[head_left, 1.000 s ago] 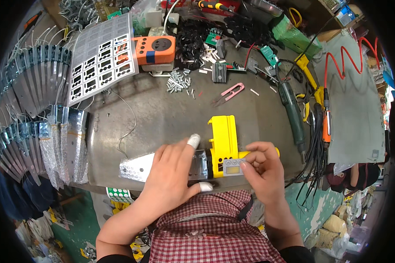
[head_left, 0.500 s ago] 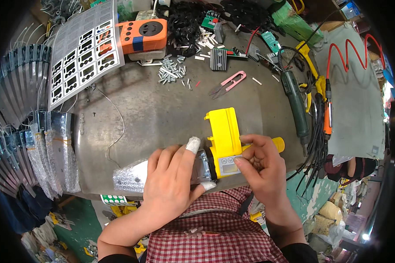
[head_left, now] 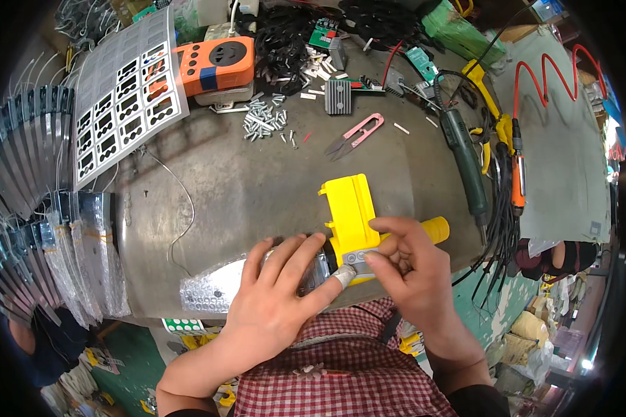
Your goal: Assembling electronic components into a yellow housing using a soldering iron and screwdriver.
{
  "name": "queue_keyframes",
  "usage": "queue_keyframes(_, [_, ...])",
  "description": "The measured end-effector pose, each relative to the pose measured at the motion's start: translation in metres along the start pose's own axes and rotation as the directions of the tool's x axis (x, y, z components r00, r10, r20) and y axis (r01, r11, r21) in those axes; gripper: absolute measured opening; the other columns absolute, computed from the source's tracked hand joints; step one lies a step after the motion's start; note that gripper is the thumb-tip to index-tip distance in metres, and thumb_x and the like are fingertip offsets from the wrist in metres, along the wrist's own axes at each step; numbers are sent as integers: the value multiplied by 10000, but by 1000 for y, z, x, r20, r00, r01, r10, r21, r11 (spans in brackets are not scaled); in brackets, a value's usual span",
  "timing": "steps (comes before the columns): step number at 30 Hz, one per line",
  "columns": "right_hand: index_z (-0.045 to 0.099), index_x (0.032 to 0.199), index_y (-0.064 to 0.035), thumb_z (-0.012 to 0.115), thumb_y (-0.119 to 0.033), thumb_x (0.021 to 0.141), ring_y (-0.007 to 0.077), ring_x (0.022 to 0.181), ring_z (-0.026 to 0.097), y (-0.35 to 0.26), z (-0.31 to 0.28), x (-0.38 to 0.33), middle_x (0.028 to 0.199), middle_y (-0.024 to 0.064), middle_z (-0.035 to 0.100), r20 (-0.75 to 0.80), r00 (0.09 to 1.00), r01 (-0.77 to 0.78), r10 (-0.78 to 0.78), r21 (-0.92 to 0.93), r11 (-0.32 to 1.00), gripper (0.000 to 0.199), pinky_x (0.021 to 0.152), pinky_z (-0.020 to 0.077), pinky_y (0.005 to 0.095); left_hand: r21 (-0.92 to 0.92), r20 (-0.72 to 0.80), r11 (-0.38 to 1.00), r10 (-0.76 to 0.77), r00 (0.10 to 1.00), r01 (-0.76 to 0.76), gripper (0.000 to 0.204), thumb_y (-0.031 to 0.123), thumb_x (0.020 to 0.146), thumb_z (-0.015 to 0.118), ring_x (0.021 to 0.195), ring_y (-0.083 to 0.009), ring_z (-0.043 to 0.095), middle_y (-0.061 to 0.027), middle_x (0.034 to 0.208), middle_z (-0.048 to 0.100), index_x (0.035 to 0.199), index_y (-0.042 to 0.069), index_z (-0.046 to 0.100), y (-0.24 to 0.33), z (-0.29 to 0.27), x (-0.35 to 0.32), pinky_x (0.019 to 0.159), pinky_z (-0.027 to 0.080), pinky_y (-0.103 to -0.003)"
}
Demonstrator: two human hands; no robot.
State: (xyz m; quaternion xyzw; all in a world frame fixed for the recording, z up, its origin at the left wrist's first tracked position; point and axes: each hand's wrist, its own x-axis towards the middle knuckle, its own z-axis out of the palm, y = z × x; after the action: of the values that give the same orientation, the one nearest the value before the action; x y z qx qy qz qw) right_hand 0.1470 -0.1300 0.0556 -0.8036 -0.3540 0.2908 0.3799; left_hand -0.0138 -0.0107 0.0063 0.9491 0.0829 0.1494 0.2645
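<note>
Our broad, scuffed grey metal tabletop [head_left: 257,184] held the work at its near edge. There lay our long, flat, silvery blade in clear bubble wrap [head_left: 212,285], dimpled and shiny at its left end. To its right sat our bright yellow plastic housing [head_left: 366,243], smooth and clean-coloured, partly under our fingers. Our left hand [head_left: 275,306] rested across the blade, its fingers flat and a little spread. Our right hand [head_left: 419,274] arched over the housing, thumb on its near face and forefinger bowed by the flap; we could not tell whether those fingers pinched anything. The rectangular yellow plastic flap [head_left: 348,205] stretched away from us, a ridge along its length and small lugs on its left edge. A rounded yellow cylindrical end [head_left: 435,230] showed beyond our right hand. Between our thumbs, the small grey rectangular label [head_left: 356,257] showed round button marks, its lower part covered.
</note>
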Motion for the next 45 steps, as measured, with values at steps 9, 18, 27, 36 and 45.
queue_keyframes(9, [536,934,-56,646,-143,811,292,725,590,-20,-5,3,780,94,537,193,930,365,-314,-598,713,187,584,470,390,58,-18,998,-20,1000,21,518,111,697,676,1149,-340,499,-172,1282,481,1193,213,567,3,4,3,965,370,-507])
queue_keyframes(18, [625,1017,-51,739,-154,720,291,972,536,39,-65,8,992,91,591,156,929,364,-335,-550,752,335,842,419,383,-36,-58,973,-230,971,228,648,75,595,777,1101,-400,499,-184,1213,510,1188,3,523,-7,-35,-11,925,427,-454])
queue_keyframes(27, [582,809,-64,748,-72,646,275,955,519,86,-24,16,952,56,581,-2,752,597,-659,-422,683,233,847,399,389,180,-1,979,-100,995,98,481,43,554,754,852,-312,539,-106,957,548,999,36,572,-5,-41,-21,726,466,-401])
queue_keyframes(36, [607,841,-76,725,-154,731,229,891,528,34,-5,14,891,43,582,-14,784,546,-621,-459,700,179,839,338,390,96,-186,993,-52,981,71,277,48,651,744,828,-302,564,-106,957,573,909,57,642,19,-11,59,729,467,-383])
queue_keyframes(45, [639,828,-47,659,-112,786,261,809,584,37,-13,74,825,83,612,183,738,663,-650,-377,647,80,784,402,368,197,142,952,209,968,-234,415,220,626,758,1098,-244,549,-73,1142,591,992,106,599,11,-6,28,1012,342,-500])
